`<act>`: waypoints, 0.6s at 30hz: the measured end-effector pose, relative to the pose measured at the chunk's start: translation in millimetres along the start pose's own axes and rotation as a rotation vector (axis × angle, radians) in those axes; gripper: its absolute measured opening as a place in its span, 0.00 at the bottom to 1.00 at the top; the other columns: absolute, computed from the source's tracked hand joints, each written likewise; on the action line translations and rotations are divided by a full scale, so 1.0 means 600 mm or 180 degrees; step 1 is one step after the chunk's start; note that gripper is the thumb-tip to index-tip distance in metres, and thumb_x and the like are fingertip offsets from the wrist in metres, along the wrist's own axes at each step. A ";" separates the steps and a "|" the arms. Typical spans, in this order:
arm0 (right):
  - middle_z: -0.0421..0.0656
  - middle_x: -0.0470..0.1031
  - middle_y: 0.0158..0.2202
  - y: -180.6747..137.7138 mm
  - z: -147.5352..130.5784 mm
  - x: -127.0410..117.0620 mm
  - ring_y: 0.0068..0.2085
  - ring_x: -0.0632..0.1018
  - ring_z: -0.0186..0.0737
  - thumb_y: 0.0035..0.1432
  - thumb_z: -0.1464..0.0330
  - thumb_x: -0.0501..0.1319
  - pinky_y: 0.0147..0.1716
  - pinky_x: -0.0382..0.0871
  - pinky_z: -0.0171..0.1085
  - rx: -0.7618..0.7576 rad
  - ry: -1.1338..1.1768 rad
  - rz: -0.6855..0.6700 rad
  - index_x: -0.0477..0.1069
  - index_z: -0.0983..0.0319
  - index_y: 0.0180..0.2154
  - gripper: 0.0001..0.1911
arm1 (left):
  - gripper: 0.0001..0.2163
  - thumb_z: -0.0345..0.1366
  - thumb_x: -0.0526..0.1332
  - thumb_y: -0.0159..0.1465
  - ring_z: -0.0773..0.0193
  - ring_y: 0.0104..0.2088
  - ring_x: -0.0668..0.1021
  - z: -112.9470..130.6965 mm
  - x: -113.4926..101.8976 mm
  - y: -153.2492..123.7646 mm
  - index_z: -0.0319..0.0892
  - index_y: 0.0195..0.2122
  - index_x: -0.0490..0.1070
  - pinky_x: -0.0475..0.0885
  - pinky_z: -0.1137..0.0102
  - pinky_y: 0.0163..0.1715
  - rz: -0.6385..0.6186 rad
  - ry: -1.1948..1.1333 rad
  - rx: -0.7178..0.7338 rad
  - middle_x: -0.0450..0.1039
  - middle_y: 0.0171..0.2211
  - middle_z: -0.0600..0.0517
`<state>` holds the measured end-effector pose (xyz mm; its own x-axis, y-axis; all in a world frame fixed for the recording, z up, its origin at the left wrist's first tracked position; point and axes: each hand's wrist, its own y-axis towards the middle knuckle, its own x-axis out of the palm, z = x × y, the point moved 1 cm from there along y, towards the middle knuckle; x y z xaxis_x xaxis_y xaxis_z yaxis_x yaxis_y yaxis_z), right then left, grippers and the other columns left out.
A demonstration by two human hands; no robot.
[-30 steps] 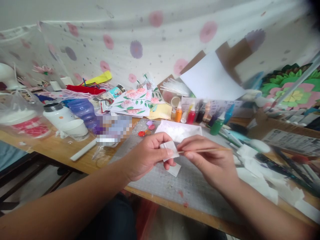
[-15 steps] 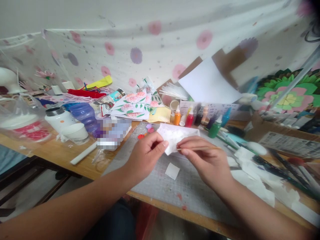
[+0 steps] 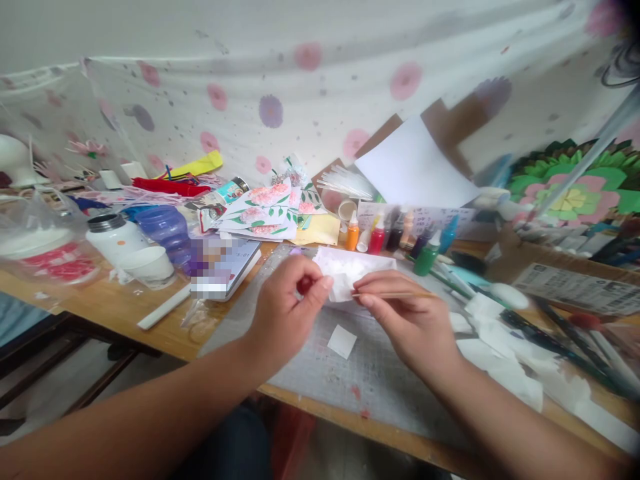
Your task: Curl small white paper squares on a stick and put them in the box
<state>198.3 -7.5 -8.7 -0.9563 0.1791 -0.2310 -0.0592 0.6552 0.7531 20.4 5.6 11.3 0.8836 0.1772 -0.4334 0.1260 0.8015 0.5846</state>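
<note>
My left hand [image 3: 290, 303] pinches a small white paper piece [image 3: 340, 289] between thumb and forefinger. Closed around a thin wooden stick [image 3: 400, 295], my right hand [image 3: 410, 313] brings its fingertips close to the paper's right edge. Whether the stick's tip touches the paper I cannot tell. Just behind both hands is a white paper box [image 3: 383, 259] with white bits in it. A square of white paper [image 3: 343, 341] lies on the grey cutting mat [image 3: 310, 367] below the hands.
Several paint bottles, among them an orange one [image 3: 353, 231] and a green one [image 3: 427, 255], stand behind the box. Crumpled tissue [image 3: 505, 363] and brushes lie at right near a cardboard box [image 3: 565, 273]. At left are a white cup [image 3: 149, 265] and a notebook [image 3: 243, 267].
The paper in my left hand has tilted and shows smaller between the fingers. Both hands stay nearly in place, and the view has shifted slightly.
</note>
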 end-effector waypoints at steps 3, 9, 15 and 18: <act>0.43 0.82 0.33 0.000 0.000 0.001 0.38 0.81 0.36 0.56 0.76 0.65 0.40 0.76 0.36 -0.0049 0.0040 -0.0011 0.78 0.60 0.32 0.06 | 0.10 0.36 0.57 0.64 0.67 0.27 0.67 0.008 0.006 -0.002 0.41 0.25 0.66 0.62 0.70 0.29 -0.0681 -0.0208 -0.0083 0.64 0.23 0.56; 0.42 0.82 0.32 0.002 -0.008 0.003 0.36 0.82 0.38 0.55 0.75 0.65 0.37 0.78 0.38 -0.0087 -0.0030 -0.0023 0.79 0.58 0.32 0.07 | 0.09 0.37 0.59 0.60 0.67 0.26 0.67 0.009 0.019 0.002 0.41 0.24 0.64 0.62 0.72 0.28 -0.1016 -0.0532 -0.0772 0.63 0.22 0.57; 0.42 0.82 0.31 0.004 0.010 -0.001 0.36 0.81 0.41 0.54 0.73 0.65 0.38 0.77 0.41 0.0295 0.0018 0.0167 0.79 0.58 0.29 0.05 | 0.10 0.36 0.58 0.58 0.67 0.25 0.64 -0.011 0.022 0.014 0.42 0.21 0.61 0.59 0.72 0.26 -0.0924 -0.0498 -0.1002 0.59 0.21 0.58; 0.44 0.82 0.30 0.011 0.027 -0.007 0.36 0.81 0.41 0.52 0.71 0.67 0.39 0.76 0.41 0.0767 0.0043 0.0396 0.78 0.60 0.25 0.05 | 0.09 0.36 0.58 0.57 0.68 0.23 0.63 -0.039 0.020 0.025 0.42 0.22 0.63 0.57 0.72 0.25 -0.0769 -0.0241 -0.1288 0.60 0.20 0.58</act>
<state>206.3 8.0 -13.0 -0.9558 0.2604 -0.1364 0.1273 0.7850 0.6063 22.4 33.2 -1.1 0.8828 -0.0716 -0.4642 0.1594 0.9753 0.1528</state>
